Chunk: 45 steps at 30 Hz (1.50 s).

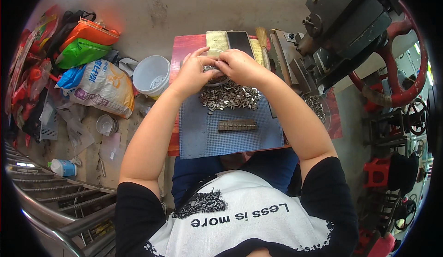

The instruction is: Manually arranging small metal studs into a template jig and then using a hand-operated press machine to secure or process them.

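Note:
My left hand [193,75] and my right hand [240,67] meet at the far side of a blue textured mat [198,139]. Their fingertips are pinched together over a small round container [217,82], partly hidden beneath them. Whatever the fingers hold is too small or covered to make out. Just nearer to me, a heap of small shiny metal pieces [230,96] is spread on the mat. Closer still lies a narrow metal block [236,125] with a row of slots or segments, which neither hand touches.
Beyond my hands, a dark-screened phone [239,42] rests on a yellow cloth, next to a straw brush [263,40]. A heavy machine [344,35] with a red handwheel [415,68] stands at right. At left are a white bucket [151,75], filled bags [101,88] and a metal rack [69,211].

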Available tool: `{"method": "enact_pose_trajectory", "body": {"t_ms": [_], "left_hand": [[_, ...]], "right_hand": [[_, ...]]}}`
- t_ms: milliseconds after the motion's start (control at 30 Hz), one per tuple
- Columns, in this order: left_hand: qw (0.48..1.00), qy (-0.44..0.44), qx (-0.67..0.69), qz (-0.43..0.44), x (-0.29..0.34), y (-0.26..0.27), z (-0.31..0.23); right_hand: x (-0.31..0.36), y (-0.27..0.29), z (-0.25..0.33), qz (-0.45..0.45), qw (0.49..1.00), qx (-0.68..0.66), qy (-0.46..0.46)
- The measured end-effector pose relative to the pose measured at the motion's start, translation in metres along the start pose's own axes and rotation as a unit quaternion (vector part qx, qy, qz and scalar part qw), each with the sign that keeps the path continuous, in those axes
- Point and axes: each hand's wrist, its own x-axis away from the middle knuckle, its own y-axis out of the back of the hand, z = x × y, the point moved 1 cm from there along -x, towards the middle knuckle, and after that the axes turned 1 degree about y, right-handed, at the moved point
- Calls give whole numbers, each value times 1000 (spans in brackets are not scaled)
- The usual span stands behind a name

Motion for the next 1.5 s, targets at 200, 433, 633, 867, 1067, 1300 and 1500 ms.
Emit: {"method": "enact_pose_trajectory", "body": {"t_ms": [200, 433, 633, 867, 1067, 1300, 1500], "left_hand": [[996, 67, -64, 15, 0, 8, -3], [998, 49, -30, 30, -2, 11, -3], [997, 67, 37, 9, -2, 10, 3], [995, 58, 84, -8, 1, 8, 8], [998, 52, -6, -43, 2, 9, 5], [996, 46, -38, -67, 2, 5, 0], [996, 59, -30, -61, 6, 7, 4]], "right_hand": [[-3, 7, 7, 14, 1000, 9, 3], [-6, 11, 8, 7, 1000, 14, 8], [-8, 9, 2, 18, 991, -95, -93], [-12, 1, -4, -9, 973, -193, -130], [-10, -3, -2, -82, 953, -226, -184], [-7, -16, -3, -131, 910, -355, -167], [-7, -12, 3, -157, 909, -337, -190]]}}
